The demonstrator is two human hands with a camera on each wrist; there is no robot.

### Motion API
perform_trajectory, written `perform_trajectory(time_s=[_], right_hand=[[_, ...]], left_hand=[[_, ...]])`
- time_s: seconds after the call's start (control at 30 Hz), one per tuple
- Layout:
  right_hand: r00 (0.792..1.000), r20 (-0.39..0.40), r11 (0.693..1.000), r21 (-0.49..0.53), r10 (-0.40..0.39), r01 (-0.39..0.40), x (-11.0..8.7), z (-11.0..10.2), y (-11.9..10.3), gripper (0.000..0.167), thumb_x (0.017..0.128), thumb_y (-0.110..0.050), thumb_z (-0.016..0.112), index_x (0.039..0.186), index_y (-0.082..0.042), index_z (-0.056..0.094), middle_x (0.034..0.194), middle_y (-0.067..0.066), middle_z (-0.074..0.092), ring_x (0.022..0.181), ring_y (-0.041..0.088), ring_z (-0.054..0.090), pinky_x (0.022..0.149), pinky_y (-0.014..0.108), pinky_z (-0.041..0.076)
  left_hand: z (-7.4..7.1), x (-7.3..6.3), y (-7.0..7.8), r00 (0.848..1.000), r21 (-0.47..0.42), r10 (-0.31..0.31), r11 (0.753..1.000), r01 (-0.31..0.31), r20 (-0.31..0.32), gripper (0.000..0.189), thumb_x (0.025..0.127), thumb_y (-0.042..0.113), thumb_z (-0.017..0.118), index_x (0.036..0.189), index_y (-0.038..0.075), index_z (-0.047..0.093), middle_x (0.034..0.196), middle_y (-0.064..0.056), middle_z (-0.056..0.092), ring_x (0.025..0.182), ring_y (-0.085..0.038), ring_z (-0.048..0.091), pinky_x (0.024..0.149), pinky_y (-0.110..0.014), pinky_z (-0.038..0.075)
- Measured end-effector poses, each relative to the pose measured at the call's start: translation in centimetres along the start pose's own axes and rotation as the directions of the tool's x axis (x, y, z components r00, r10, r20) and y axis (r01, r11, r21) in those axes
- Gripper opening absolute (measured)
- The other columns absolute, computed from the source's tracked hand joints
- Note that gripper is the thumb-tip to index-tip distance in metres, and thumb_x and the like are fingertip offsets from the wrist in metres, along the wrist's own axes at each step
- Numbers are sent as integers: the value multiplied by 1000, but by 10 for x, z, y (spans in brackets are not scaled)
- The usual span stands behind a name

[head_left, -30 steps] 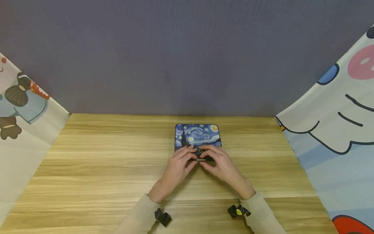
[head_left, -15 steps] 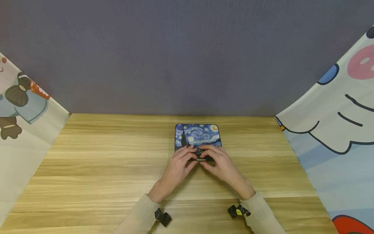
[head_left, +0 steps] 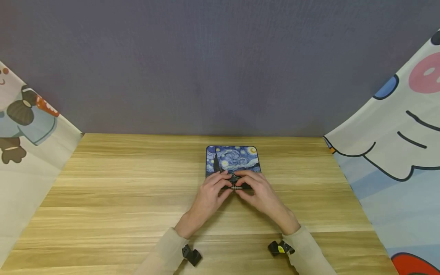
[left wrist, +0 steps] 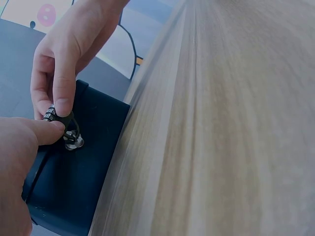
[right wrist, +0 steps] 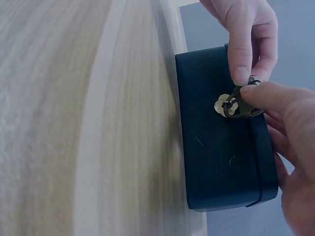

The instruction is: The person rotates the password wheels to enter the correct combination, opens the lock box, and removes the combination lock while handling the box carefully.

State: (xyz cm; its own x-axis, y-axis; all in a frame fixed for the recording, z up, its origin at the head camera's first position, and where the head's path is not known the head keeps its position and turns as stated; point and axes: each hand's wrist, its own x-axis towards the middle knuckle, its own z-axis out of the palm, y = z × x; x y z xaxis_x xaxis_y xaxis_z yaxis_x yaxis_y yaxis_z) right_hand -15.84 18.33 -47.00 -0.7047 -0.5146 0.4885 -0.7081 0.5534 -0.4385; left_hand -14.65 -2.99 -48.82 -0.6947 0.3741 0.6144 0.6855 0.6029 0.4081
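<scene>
A small combination padlock point(right wrist: 250, 110) with ridged number dials hangs at the front of a dark box point(right wrist: 216, 152). Its curved shackle loops at a round, petal-shaped metal clasp point(right wrist: 221, 104). My left hand point(head_left: 210, 193) pinches the padlock from the left between thumb and fingers. From the other side my right hand point(head_left: 262, 193) pinches it too, thumb on the body, as the right wrist view shows. Fingers cover part of the dials. In the head view the box's lid point(head_left: 233, 156) carries a blue swirling starry-night picture, and both hands overlap its near edge.
The box stands on a wood-grain table point(head_left: 137, 191), toward its far edge. A grey partition point(head_left: 206, 68) rises behind the table. Cartoon-printed cloths hang on the left point(head_left: 31, 172) and right point(head_left: 395, 145). Small black devices sit at both sleeve cuffs.
</scene>
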Motion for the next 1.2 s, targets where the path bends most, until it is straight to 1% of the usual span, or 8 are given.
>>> perform_trajectory(time_s=[0.33,0.6,0.9,1.2], right_hand=[[1000,1,1000,2,-1,1,0,0,1,22,82,-12,88,96,-12,72,131,8,68,118,29,66,102,50,54],[1000,-1,1000,0,-9,9,0,0,0,21,82,-13,89,96,-12,72,131,8,68,117,29,66,101,49,55],[1000,-2,1000,5,-8,8,0,0,0,20,82,-13,88,95,-12,72,130,8,68,116,28,67,100,49,55],[1000,2,1000,3,-1,1,0,0,0,20,83,-13,88,96,-11,73,130,8,68,116,28,67,101,49,55]], left_hand=[[-1,0,0,1000,0,5,1000,-5,-4,18,83,11,87,96,10,75,121,-8,74,125,-27,66,114,-41,50],[0,0,-1,1000,10,-4,1000,4,9,17,84,11,87,96,10,75,121,-8,74,125,-25,66,115,-39,49],[0,0,0,1000,10,2,1000,-2,-5,18,83,11,88,96,11,75,120,-8,75,124,-26,66,114,-39,50],[0,1,0,1000,10,-2,1000,2,4,18,83,11,88,96,10,75,121,-7,74,124,-25,66,115,-39,50]])
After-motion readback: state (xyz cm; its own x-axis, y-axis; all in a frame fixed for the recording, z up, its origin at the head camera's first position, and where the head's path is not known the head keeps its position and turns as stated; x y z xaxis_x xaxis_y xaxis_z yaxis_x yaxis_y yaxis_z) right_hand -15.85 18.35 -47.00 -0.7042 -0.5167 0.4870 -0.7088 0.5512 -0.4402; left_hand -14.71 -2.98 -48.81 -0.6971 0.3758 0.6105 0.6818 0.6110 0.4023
